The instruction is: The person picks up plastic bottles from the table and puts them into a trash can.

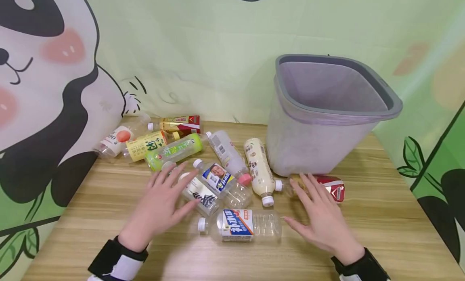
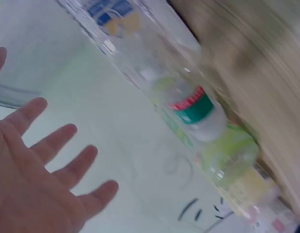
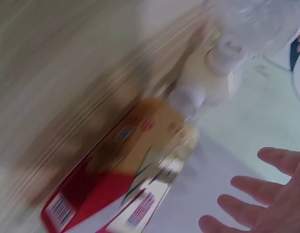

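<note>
My left hand (image 1: 160, 204) is held with fingers spread near a clear bottle with a black-and-white label (image 1: 205, 198). In the left wrist view, nothing lies in its palm. Fingers spread too, my right hand (image 1: 323, 216) partly covers a red-and-gold bottle (image 1: 336, 189). The right wrist view shows those fingers apart from that bottle (image 3: 125, 165). Between the hands lies a clear bottle with a blue, white and orange label (image 1: 237, 225). Behind it are a bottle with a portrait label (image 1: 218, 178), a cream bottle (image 1: 258, 166) and a frosted pink-capped bottle (image 1: 227, 152).
A grey bin (image 1: 305, 139) with a dark rim stands at the back right of the wooden table (image 1: 232, 265). More bottles lie at the back left, including a green-labelled one (image 1: 178, 149) and a yellow-labelled one (image 1: 145, 145). A panda-printed cloth (image 1: 203, 63) hangs behind.
</note>
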Available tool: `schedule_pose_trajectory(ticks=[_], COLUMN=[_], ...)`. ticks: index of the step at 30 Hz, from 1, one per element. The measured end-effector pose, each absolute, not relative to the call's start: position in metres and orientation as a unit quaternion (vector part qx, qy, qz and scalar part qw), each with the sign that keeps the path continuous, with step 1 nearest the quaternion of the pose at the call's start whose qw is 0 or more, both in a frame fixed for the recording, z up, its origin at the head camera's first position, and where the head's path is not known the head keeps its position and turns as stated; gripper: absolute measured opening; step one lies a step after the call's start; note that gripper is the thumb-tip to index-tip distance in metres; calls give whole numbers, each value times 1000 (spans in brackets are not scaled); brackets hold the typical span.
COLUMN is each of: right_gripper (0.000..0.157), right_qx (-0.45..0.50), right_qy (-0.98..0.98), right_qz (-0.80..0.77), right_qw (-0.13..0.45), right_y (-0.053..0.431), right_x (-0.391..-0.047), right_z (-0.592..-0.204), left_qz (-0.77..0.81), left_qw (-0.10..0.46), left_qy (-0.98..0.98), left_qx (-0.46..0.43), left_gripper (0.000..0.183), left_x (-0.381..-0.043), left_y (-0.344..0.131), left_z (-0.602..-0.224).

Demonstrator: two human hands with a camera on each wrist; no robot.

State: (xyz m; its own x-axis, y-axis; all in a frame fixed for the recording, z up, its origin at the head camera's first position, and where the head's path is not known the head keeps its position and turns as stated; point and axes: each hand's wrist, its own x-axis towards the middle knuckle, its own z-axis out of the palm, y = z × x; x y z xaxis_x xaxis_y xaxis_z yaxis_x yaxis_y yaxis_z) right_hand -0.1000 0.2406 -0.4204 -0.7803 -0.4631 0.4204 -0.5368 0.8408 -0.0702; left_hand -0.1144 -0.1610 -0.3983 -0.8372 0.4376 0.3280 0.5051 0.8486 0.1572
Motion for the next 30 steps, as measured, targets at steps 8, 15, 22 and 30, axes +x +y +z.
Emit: schedule_pose_trajectory(ticks=[8, 15, 22, 30], right_gripper=[85, 87, 88, 85], right_qx=[344, 351, 356, 361], right_qy=[-915, -915, -917, -918], right_qz=[154, 157, 146, 139], right_qw=[146, 119, 102, 85], right_y=[208, 195, 192, 190], right_x=[-89, -83, -84, -86], right_z=[-420, -430, -438, -444], left_qz=[-131, -144, -149, -150], left_qw=[161, 158, 136, 124], left_qy=[-913, -896, -891, -884], left_qx=[-351, -389, -407, -425], left_gripper=[57, 51, 49, 52], left_x=[-106, -98, -95, -93], left_y=[-129, -109, -100, -94], left_z=[-398, -402, -410, -418])
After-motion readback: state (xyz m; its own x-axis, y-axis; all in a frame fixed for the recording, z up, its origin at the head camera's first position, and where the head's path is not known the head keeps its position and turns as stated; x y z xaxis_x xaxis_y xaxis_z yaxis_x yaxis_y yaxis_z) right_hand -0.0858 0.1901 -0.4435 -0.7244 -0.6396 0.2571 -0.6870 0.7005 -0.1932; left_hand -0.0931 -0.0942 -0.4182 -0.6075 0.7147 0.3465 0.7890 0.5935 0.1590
